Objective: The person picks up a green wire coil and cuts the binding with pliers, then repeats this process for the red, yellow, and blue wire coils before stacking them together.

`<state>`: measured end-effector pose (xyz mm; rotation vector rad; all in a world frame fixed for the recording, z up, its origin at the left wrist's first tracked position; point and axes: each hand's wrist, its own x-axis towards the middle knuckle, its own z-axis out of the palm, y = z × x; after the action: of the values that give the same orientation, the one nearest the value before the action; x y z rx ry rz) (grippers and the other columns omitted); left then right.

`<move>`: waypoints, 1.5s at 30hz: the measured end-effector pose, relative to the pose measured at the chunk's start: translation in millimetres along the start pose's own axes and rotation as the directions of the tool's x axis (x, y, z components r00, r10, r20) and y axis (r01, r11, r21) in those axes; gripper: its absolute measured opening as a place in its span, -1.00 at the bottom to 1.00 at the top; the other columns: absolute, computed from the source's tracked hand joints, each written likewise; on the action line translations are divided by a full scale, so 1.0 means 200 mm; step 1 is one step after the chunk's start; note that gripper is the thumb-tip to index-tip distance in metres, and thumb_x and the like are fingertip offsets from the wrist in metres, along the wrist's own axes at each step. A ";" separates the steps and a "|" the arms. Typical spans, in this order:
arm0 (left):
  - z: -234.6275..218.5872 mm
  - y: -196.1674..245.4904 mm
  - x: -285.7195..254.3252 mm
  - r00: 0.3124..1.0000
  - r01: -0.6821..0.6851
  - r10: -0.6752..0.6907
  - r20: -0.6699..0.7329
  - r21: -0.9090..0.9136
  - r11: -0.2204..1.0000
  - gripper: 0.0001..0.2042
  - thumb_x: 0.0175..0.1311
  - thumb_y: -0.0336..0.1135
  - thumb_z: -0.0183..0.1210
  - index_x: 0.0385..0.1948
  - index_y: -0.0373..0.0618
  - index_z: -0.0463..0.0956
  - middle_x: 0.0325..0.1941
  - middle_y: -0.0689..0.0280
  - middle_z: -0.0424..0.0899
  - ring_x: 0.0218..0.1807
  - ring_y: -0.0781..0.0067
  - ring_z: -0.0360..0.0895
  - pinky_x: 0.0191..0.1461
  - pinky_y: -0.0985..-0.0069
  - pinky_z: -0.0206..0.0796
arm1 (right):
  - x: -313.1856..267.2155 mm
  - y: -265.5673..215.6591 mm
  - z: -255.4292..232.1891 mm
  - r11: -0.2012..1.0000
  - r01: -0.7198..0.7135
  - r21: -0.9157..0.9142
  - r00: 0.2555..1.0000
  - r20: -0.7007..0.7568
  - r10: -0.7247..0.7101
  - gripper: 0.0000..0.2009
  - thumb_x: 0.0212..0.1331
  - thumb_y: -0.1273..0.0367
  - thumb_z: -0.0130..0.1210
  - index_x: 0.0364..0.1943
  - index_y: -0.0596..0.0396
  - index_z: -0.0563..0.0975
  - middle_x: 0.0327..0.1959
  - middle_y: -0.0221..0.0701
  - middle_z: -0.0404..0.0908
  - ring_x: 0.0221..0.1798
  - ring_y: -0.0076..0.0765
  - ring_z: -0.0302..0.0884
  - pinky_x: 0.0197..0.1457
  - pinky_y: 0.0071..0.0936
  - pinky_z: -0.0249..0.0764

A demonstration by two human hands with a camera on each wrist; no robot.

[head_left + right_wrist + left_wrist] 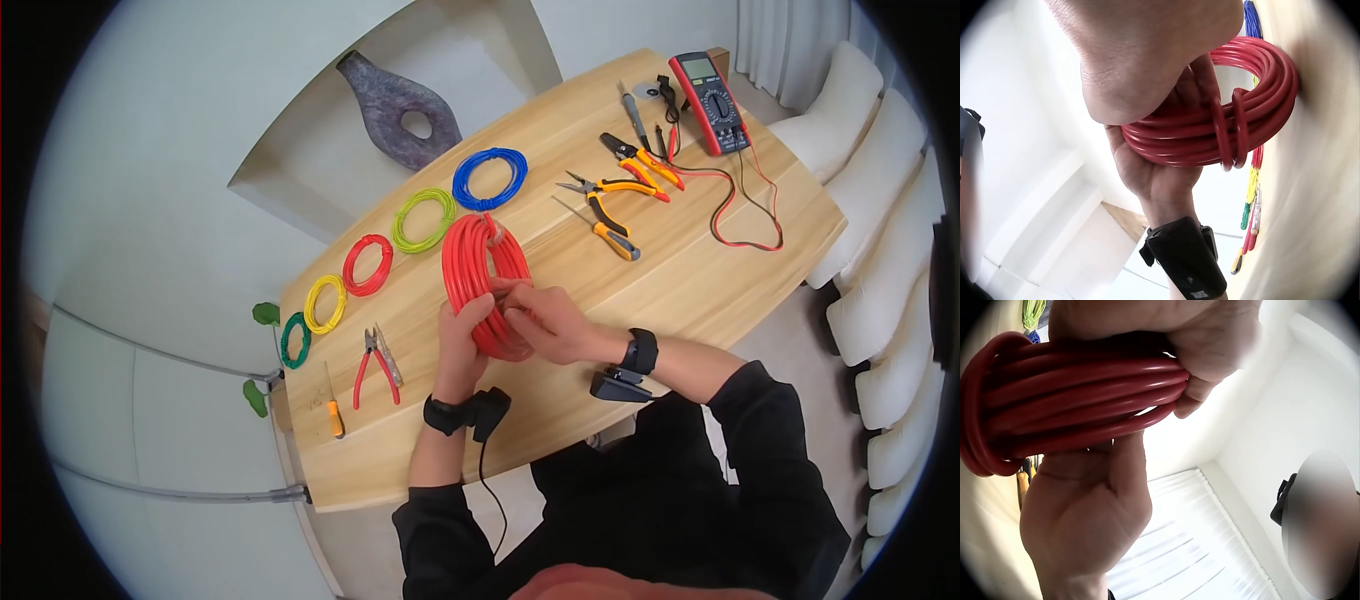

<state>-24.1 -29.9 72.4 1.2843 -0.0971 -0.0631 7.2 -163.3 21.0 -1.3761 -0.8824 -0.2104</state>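
Note:
A thick coil of red cable [466, 262] is held up over the near part of the table, tilted on edge. My left hand [463, 343] grips its left lower side, thumb across the front of the strands. My right hand [552, 322] is at the lower right side, fingers curled into the ring and holding the strands. In the right wrist view, cable turns wrapped crosswise bind the coil [1172, 142], and the left hand [1163, 184] lies beneath it. The left wrist view shows the right hand [1088, 506] against the strands, its fingertips hidden behind them.
Small wire coils, blue [490, 180], lime [424, 220], red [368, 265], yellow [325, 304] and green [295, 340], line the far edge. Red-handled pliers [375, 370] and a screwdriver [335, 418] lie left. Orange-handled pliers [605, 195], wire strippers [640, 160] and a multimeter [712, 105] are right.

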 end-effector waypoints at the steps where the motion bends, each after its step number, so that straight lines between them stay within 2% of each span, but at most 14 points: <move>1: 0.00 0.00 0.00 1.000 -0.009 0.009 0.004 0.001 1.000 -0.65 0.12 -0.26 -0.02 -0.16 -0.39 0.36 -0.15 0.00 0.53 -0.13 0.28 0.52 0.01 0.40 0.33 | 0.00 0.00 0.00 1.000 -0.003 0.009 1.000 -0.006 0.003 -0.94 0.09 0.51 -0.07 -0.46 0.19 0.31 -0.55 -0.16 0.44 -0.47 0.03 0.43 -0.43 -0.31 0.35; 8: -0.01 0.01 -0.01 0.998 0.005 0.004 -0.063 0.133 0.991 -0.65 0.14 -0.21 -0.01 -0.22 -0.38 0.41 -0.26 0.10 0.56 -0.20 0.34 0.54 -0.07 0.48 0.36 | 0.00 0.04 0.00 0.995 -0.040 0.091 0.999 -0.010 0.041 -0.89 0.06 0.47 0.01 -0.41 0.16 0.32 -0.52 -0.26 0.52 -0.52 -0.26 0.50 -0.44 -0.45 0.38; 10: -0.02 0.02 -0.01 0.991 -0.008 0.061 -0.122 0.388 0.921 -0.72 0.15 -0.23 0.00 -0.33 -0.33 0.46 -0.39 0.25 0.56 -0.30 0.48 0.51 -0.18 0.56 0.34 | 0.01 0.04 -0.01 0.989 -0.012 0.147 0.998 -0.059 0.021 -0.88 0.06 0.46 0.03 -0.42 0.16 0.33 -0.54 -0.29 0.52 -0.54 -0.36 0.50 -0.45 -0.50 0.38; 13: -0.04 0.05 -0.02 0.965 -0.011 0.169 -0.202 0.608 0.794 -0.80 0.19 -0.29 0.02 -0.45 -0.27 0.48 -0.52 0.38 0.51 -0.46 0.67 0.38 -0.38 0.61 0.24 | 0.02 -0.03 -0.05 0.979 -0.182 0.090 0.983 0.045 0.178 -0.88 0.05 0.45 0.07 -0.45 0.18 0.36 -0.56 -0.34 0.51 -0.55 -0.53 0.45 -0.46 -0.58 0.37; 17: -0.05 0.08 -0.01 0.959 -0.012 0.189 -0.212 0.635 0.772 -0.81 0.19 -0.29 0.03 -0.49 -0.23 0.45 -0.57 0.43 0.45 -0.50 0.70 0.30 -0.45 0.60 0.19 | 0.00 -0.01 -0.04 0.940 -0.286 0.186 0.954 0.145 0.261 -0.94 0.06 0.51 0.03 -0.40 0.21 0.42 -0.45 -0.37 0.52 -0.45 -0.58 0.41 -0.35 -0.63 0.37; 19: -0.11 0.07 -0.01 0.986 -0.034 0.120 -0.119 0.558 0.829 -0.81 0.18 -0.28 0.04 -0.47 -0.23 0.46 -0.55 0.44 0.46 -0.48 0.69 0.32 -0.42 0.61 0.21 | 0.01 0.02 -0.04 0.933 -0.292 0.211 0.950 0.175 0.258 -0.95 0.07 0.51 0.00 -0.39 0.20 0.42 -0.43 -0.39 0.52 -0.42 -0.59 0.42 -0.33 -0.63 0.36; 21: -0.16 0.07 0.00 0.991 -0.027 0.094 -0.091 0.562 0.827 -0.81 0.19 -0.28 0.03 -0.41 -0.24 0.46 -0.49 0.43 0.48 -0.44 0.67 0.35 -0.36 0.61 0.23 | 0.03 0.04 -0.07 0.767 -0.432 0.474 0.902 0.239 0.361 -0.93 0.06 0.57 -0.09 -0.37 0.21 0.42 -0.41 -0.40 0.54 -0.34 -0.56 0.47 -0.23 -0.62 0.40; 24: -0.23 0.03 0.02 0.995 -0.031 0.071 -0.069 0.466 0.884 -0.79 0.20 -0.29 0.01 -0.28 -0.27 0.44 -0.35 0.38 0.51 -0.32 0.65 0.39 -0.21 0.60 0.25 | 0.04 0.11 -0.09 0.716 -0.422 0.556 0.905 0.215 0.366 -0.82 0.01 0.65 -0.18 -0.33 0.21 0.43 -0.34 -0.37 0.55 -0.22 -0.50 0.50 -0.12 -0.58 0.41; 25: -0.25 0.02 0.04 0.994 -0.040 0.074 -0.079 0.362 0.931 -0.76 0.21 -0.30 0.00 -0.20 -0.28 0.42 -0.26 0.35 0.52 -0.25 0.63 0.40 -0.12 0.59 0.25 | 0.04 0.12 -0.09 0.716 -0.424 0.555 0.904 0.214 0.369 -0.82 0.01 0.65 -0.18 -0.33 0.21 0.43 -0.34 -0.37 0.55 -0.22 -0.50 0.50 -0.12 -0.58 0.41; 28: -0.35 0.00 0.07 0.990 0.009 0.041 -0.132 0.353 0.936 -0.71 0.22 -0.31 -0.01 -0.10 -0.31 0.38 -0.15 0.30 0.51 -0.15 0.61 0.41 -0.03 0.58 0.23 | 0.04 0.13 -0.07 0.720 -0.418 0.554 0.903 0.166 0.397 -0.84 0.01 0.61 -0.19 -0.34 0.24 0.42 -0.34 -0.31 0.54 -0.22 -0.46 0.52 -0.13 -0.57 0.42; 29: -0.36 0.00 0.07 0.991 0.009 0.039 -0.131 0.351 0.936 -0.71 0.22 -0.31 -0.01 -0.10 -0.31 0.38 -0.15 0.30 0.51 -0.15 0.61 0.41 -0.03 0.58 0.23 | 0.04 0.13 -0.07 0.786 -0.391 0.480 0.919 0.155 0.362 -0.80 -0.02 0.62 -0.20 -0.30 0.25 0.42 -0.32 -0.29 0.54 -0.19 -0.44 0.51 -0.10 -0.55 0.42; 33: -0.35 0.01 0.06 0.993 0.020 0.030 -0.118 0.397 0.918 -0.73 0.21 -0.30 0.00 -0.15 -0.30 0.42 -0.22 0.33 0.53 -0.21 0.61 0.42 -0.09 0.59 0.25 | 0.03 0.10 -0.06 0.881 -0.405 0.245 0.912 0.170 0.373 -0.68 -0.08 0.65 -0.24 -0.19 0.29 0.42 -0.24 -0.24 0.53 -0.12 -0.38 0.49 -0.06 -0.51 0.40; 37: -0.27 0.04 0.03 0.993 -0.009 0.066 -0.098 0.490 0.872 -0.79 0.19 -0.31 0.03 -0.25 -0.26 0.46 -0.33 0.40 0.53 -0.31 0.66 0.40 -0.20 0.62 0.26 | 0.02 0.15 -0.05 0.882 -0.389 0.266 0.920 0.168 0.355 -0.67 -0.07 0.64 -0.21 -0.16 0.28 0.43 -0.22 -0.23 0.54 -0.13 -0.38 0.49 -0.08 -0.52 0.40; 45: -0.18 0.07 0.00 0.998 0.004 0.037 -0.059 0.577 0.817 -0.84 0.19 -0.33 0.06 -0.36 -0.25 0.47 -0.43 0.43 0.52 -0.39 0.70 0.38 -0.32 0.64 0.26 | 0.04 0.05 -0.08 0.948 -0.317 0.014 0.908 0.291 0.300 -0.82 0.05 0.48 0.00 -0.24 0.23 0.47 -0.39 -0.36 0.54 -0.37 -0.49 0.46 -0.28 -0.56 0.38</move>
<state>-20.4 7.5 76.0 1.8978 -0.0702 0.0305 25.7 -173.3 20.6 -1.4900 -0.8845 0.2650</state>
